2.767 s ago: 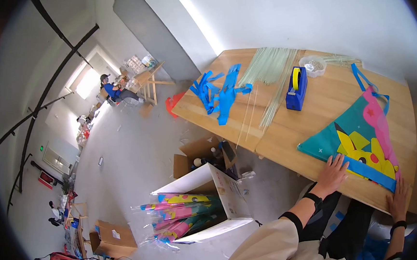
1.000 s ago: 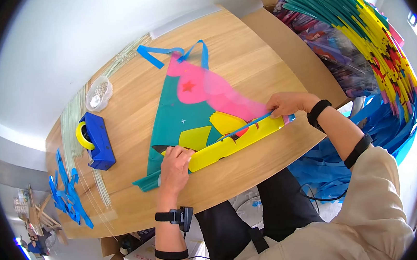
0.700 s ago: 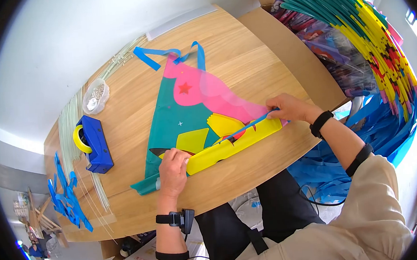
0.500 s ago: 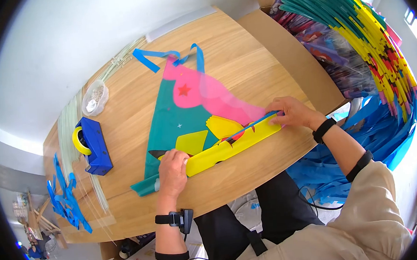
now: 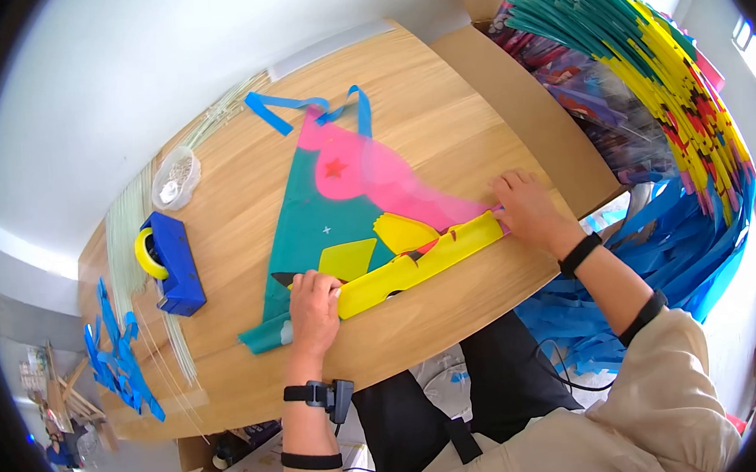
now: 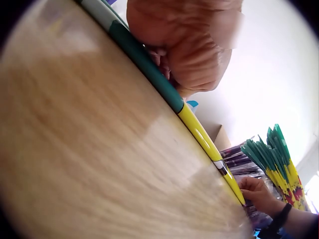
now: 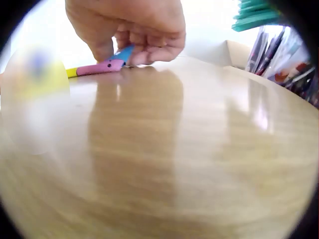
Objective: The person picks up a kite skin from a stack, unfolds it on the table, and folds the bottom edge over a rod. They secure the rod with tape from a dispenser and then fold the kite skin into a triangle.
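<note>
Kite [image 5: 341,212]: lies flat at the middle of the wooden table [image 5: 440,126]. Its narrow tip points to the far edge and its wide side runs along the near edge. The panel is teal and pink with a yellow cartoon figure. Two blue tails [image 5: 299,114] trail from the tip. The wide side is folded over into a yellow strip [image 5: 415,264].

Left hand [image 5: 312,302]: on the left end of the yellow strip, fingers curled down over the fold and gripping it. The left wrist view confirms the fingers bent round the rolled edge.

Right hand [image 5: 523,204]: at the right end of the strip, near the table's right edge. The right wrist view shows thumb and fingertips pinching the pink and blue corner against the wood.

Other items: a blue tape dispenser [image 5: 174,263] with a yellow roll stands toward the left edge, well apart from the kite. A clear tub [image 5: 175,176] of small parts sits beyond it near the far edge. A sheaf of thin pale rods [image 5: 128,227] lies beside both. Blue strips [image 5: 115,360] hang over the left corner. Packed kites [image 5: 647,68] are stacked off the right edge.
</note>
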A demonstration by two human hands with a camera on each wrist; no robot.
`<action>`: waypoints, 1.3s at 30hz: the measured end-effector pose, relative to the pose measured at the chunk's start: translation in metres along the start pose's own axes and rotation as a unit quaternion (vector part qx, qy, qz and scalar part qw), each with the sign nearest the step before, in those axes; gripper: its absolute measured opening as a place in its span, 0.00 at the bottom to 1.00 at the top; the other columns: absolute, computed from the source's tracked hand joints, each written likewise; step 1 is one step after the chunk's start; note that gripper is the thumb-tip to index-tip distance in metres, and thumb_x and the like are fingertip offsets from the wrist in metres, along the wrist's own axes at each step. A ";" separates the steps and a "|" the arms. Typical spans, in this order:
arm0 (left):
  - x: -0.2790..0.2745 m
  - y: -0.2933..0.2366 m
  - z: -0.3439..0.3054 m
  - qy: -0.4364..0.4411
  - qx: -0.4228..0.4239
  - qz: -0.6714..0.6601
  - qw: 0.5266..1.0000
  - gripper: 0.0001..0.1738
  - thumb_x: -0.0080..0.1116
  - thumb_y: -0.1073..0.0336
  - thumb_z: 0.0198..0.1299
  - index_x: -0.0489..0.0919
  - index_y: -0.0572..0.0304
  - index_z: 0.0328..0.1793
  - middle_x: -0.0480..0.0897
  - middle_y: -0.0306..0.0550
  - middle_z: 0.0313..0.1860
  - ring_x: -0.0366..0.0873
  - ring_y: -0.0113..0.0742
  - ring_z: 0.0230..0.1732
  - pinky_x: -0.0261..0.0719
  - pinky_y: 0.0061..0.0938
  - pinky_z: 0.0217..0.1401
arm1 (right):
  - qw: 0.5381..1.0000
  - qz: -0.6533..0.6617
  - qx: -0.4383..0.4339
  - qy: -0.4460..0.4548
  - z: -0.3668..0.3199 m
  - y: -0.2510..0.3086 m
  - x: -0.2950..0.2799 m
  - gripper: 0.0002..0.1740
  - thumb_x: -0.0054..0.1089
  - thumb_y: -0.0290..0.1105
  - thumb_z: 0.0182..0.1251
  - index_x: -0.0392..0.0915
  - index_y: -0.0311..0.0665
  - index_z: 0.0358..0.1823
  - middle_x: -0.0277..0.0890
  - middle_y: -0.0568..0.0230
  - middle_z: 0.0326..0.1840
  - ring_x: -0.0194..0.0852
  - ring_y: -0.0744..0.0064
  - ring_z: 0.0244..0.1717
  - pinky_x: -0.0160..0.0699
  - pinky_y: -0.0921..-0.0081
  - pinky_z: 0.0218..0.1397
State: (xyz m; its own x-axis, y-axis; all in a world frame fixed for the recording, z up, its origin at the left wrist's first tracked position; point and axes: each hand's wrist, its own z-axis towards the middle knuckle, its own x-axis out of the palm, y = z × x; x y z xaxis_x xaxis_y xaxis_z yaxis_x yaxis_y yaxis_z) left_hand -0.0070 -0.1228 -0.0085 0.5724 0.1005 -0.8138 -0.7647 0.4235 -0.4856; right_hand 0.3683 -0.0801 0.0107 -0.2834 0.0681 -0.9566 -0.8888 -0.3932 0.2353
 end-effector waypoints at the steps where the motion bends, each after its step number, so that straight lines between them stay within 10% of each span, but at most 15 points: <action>1: 0.004 0.003 -0.002 -0.016 0.022 0.000 1.000 0.03 0.54 0.74 0.53 0.73 0.59 0.34 0.73 0.48 0.33 0.69 0.50 0.38 0.67 0.41 0.41 | 0.992 -0.110 -0.022 -0.061 -0.001 0.013 -0.004 0.24 0.64 0.32 0.53 0.74 0.41 0.54 0.72 0.53 0.53 0.69 0.52 0.57 0.66 0.57 0.60; 5: 0.007 0.008 -0.006 -0.033 0.036 0.009 0.999 0.03 0.54 0.71 0.54 0.73 0.57 0.34 0.72 0.47 0.33 0.67 0.50 0.39 0.65 0.42 0.45 | 0.988 -0.013 -0.144 -0.055 -0.016 0.092 0.002 0.33 0.64 0.38 0.55 0.66 0.44 0.64 0.58 0.54 0.70 0.52 0.53 0.72 0.48 0.51 0.73; 7: 0.007 0.013 -0.008 -0.022 0.023 0.015 0.999 0.05 0.55 0.70 0.54 0.73 0.57 0.37 0.73 0.47 0.36 0.67 0.50 0.42 0.65 0.42 0.48 | 0.986 0.032 -0.141 0.077 -0.021 0.130 0.009 0.38 0.63 0.45 0.56 0.61 0.46 0.69 0.49 0.54 0.75 0.43 0.55 0.76 0.33 0.50 0.77; 11: 0.005 0.006 -0.009 -0.054 0.016 0.050 0.997 0.18 0.58 0.64 0.54 0.74 0.59 0.51 0.73 0.50 0.50 0.67 0.51 0.55 0.64 0.43 0.58 | 0.994 0.021 -0.089 0.061 -0.032 0.138 0.045 0.41 0.57 0.55 0.58 0.58 0.48 0.71 0.46 0.53 0.76 0.35 0.56 0.78 0.22 0.43 0.76; 18: 0.004 0.005 -0.011 -0.033 -0.014 0.095 0.995 0.27 0.62 0.66 0.51 0.72 0.58 0.60 0.69 0.52 0.62 0.62 0.52 0.67 0.60 0.43 0.66 | 0.999 0.007 0.005 0.050 -0.034 0.191 0.058 0.42 0.60 0.55 0.56 0.59 0.48 0.71 0.38 0.40 0.76 0.30 0.39 0.77 0.26 0.35 0.72; 21: -0.013 0.018 -0.017 -0.158 -0.002 -0.056 0.986 0.20 0.60 0.70 0.53 0.74 0.60 0.54 0.74 0.53 0.53 0.69 0.52 0.58 0.67 0.40 0.60 | 0.999 0.018 0.011 0.038 -0.036 0.202 0.058 0.41 0.58 0.56 0.56 0.59 0.49 0.70 0.37 0.41 0.77 0.26 0.38 0.78 0.22 0.34 0.72; 26: -0.074 0.112 -0.082 -0.430 -0.248 -0.099 0.862 0.08 0.59 0.73 0.54 0.74 0.61 0.39 0.76 0.50 0.38 0.72 0.50 0.42 0.70 0.41 0.49 | 0.999 0.006 0.030 0.041 -0.034 0.206 0.056 0.40 0.56 0.57 0.58 0.59 0.49 0.70 0.37 0.41 0.77 0.25 0.40 0.78 0.18 0.38 0.74; 28: -0.109 0.166 -0.115 -0.414 -0.312 0.157 0.841 0.11 0.62 0.70 0.54 0.74 0.61 0.42 0.77 0.51 0.41 0.72 0.51 0.45 0.69 0.44 0.50 | 0.999 0.005 0.030 0.042 -0.033 0.207 0.056 0.39 0.55 0.57 0.59 0.60 0.49 0.70 0.37 0.41 0.77 0.25 0.40 0.78 0.17 0.39 0.74; 34: -0.163 0.207 -0.124 -0.256 -0.534 0.244 0.768 0.26 0.69 0.57 0.49 0.76 0.62 0.51 0.77 0.55 0.49 0.69 0.56 0.56 0.67 0.47 0.59 | 0.998 0.001 0.044 0.053 -0.031 0.210 0.055 0.38 0.54 0.55 0.58 0.60 0.49 0.69 0.37 0.41 0.77 0.26 0.40 0.78 0.15 0.40 0.74; 39: -0.167 0.228 -0.117 -0.202 -0.591 0.170 0.763 0.21 0.70 0.54 0.46 0.79 0.65 0.37 0.79 0.57 0.46 0.70 0.57 0.56 0.68 0.46 0.59 | 0.997 -0.008 0.046 0.057 -0.029 0.212 0.053 0.39 0.56 0.54 0.58 0.60 0.48 0.70 0.37 0.42 0.77 0.26 0.41 0.78 0.16 0.41 0.75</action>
State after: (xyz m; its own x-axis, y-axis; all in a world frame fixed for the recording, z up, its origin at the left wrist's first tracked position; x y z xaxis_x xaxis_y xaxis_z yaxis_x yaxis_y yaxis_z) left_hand -0.3111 -0.1487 -0.0209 0.1435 0.3941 -0.9078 -0.4856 -0.7712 -0.4116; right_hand 0.1749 -0.1865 0.0053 -0.2302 -0.0326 -0.9726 -0.9241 -0.3060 0.2290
